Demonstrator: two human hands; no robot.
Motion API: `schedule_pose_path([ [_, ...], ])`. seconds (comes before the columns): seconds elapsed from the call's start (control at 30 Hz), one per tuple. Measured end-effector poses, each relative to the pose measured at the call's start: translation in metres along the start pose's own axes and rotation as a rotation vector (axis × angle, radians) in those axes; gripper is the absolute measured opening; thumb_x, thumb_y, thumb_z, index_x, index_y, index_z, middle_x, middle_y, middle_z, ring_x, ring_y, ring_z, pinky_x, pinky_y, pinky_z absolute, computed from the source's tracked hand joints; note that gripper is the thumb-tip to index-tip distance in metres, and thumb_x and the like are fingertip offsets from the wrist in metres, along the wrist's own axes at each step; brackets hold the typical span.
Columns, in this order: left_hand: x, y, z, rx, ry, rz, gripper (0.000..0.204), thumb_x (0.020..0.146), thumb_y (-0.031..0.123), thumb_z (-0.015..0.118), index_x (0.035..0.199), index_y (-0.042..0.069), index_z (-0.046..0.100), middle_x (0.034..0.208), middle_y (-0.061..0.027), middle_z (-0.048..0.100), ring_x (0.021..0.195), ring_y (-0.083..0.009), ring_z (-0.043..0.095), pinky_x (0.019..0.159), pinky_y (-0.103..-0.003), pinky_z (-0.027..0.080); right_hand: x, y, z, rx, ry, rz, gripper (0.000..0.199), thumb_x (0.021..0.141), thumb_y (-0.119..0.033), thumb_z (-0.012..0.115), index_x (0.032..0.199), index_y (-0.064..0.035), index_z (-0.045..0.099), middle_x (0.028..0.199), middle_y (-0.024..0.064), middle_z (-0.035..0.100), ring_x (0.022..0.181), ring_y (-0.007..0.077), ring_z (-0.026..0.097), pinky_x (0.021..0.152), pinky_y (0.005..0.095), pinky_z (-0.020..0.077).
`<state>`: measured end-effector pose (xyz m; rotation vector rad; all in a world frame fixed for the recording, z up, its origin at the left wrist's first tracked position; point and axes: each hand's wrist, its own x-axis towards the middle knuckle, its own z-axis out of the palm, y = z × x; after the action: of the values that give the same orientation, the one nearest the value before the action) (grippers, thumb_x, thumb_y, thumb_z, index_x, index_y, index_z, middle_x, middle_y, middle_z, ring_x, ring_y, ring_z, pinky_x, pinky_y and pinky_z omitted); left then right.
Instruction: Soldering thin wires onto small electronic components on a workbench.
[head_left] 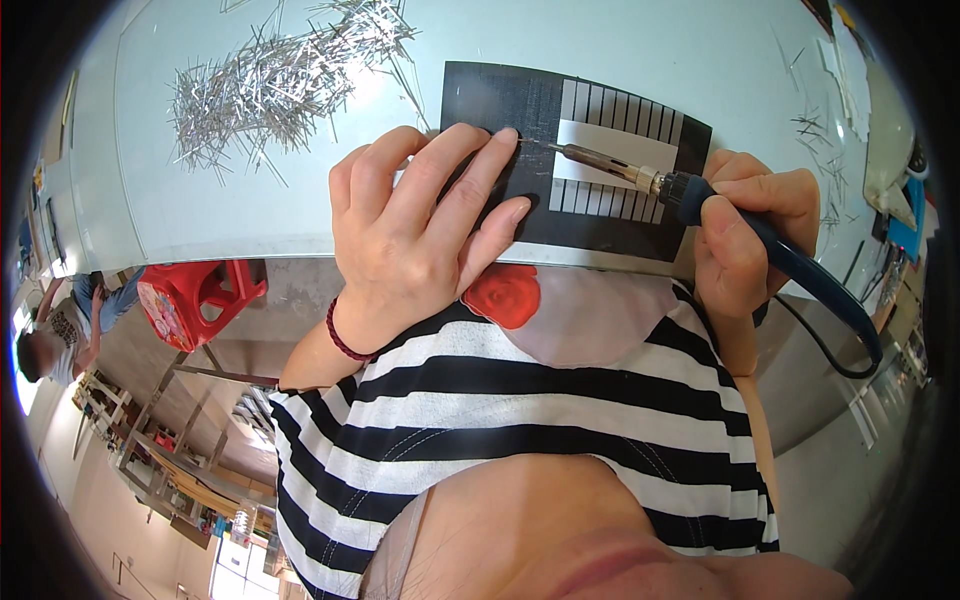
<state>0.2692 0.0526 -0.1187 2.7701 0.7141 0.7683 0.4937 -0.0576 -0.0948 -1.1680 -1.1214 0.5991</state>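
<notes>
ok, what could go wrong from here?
1. Burn: the soldering iron in the right hand points its tip at the left hand, right by the fingers. If it's hot, a small slip could reach skin.
2. Scatter: the loose pile of thin metal pins lies just beyond the left hand; a careless sweep might spread them.
</notes>
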Motion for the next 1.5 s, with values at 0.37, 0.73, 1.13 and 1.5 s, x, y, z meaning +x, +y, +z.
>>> schedule_pose_path([
  [0.37, 0.0014, -0.0008, 0.0006, 0.018, 0.004, 0.006, 0.037, 0.080, 0.032, 0.074, 0.111, 0.011, 0.074, 0.108, 0.0012, 0.064, 0.095, -0.0222, 0.054, 0.082, -0.035, 0.039, 0.0014, 0.0004, 0.0013, -0.011, 0.005, 0.002, 0.018, 0.077, 0.011, 0.060, 0.089, 0.0020, 0.051, 0.061, 0.0028, 0.047, 0.051, 0.0081, 0.035, 0.049, 0.0270, 0.0276],
  [0.73, -0.0017, -0.0056, -0.0001, 0.024, 0.012, -0.009, 0.037, 0.079, 0.033, 0.074, 0.111, 0.012, 0.074, 0.107, 0.0014, 0.065, 0.094, -0.0223, 0.054, 0.082, -0.035, 0.040, 0.0014, 0.0033, 0.0055, -0.006, 0.005, 0.007, 0.017, 0.077, 0.011, 0.061, 0.089, 0.0023, 0.051, 0.061, 0.0025, 0.046, 0.052, 0.0089, 0.036, 0.049, 0.0271, 0.0278],
  [1.13, 0.0007, 0.0005, -0.0006, 0.013, 0.000, -0.015, 0.036, 0.080, 0.032, 0.074, 0.111, 0.012, 0.075, 0.108, 0.0026, 0.065, 0.095, -0.0217, 0.054, 0.082, -0.034, 0.039, 0.0012, -0.0016, -0.0008, -0.029, -0.023, -0.001, 0.018, 0.077, 0.011, 0.061, 0.089, 0.0020, 0.051, 0.061, 0.0024, 0.046, 0.052, 0.0092, 0.037, 0.049, 0.0277, 0.0282],
  [1.5, 0.0033, 0.0011, 0.0006, -0.001, -0.009, 0.002, 0.037, 0.080, 0.031, 0.074, 0.112, 0.012, 0.074, 0.109, 0.0036, 0.065, 0.097, -0.0213, 0.053, 0.083, -0.034, 0.039, 0.0007, -0.0033, -0.0026, -0.038, -0.029, -0.002, 0.019, 0.077, 0.012, 0.061, 0.090, 0.0020, 0.051, 0.061, 0.0034, 0.048, 0.052, 0.0094, 0.038, 0.049, 0.0272, 0.0288],
])
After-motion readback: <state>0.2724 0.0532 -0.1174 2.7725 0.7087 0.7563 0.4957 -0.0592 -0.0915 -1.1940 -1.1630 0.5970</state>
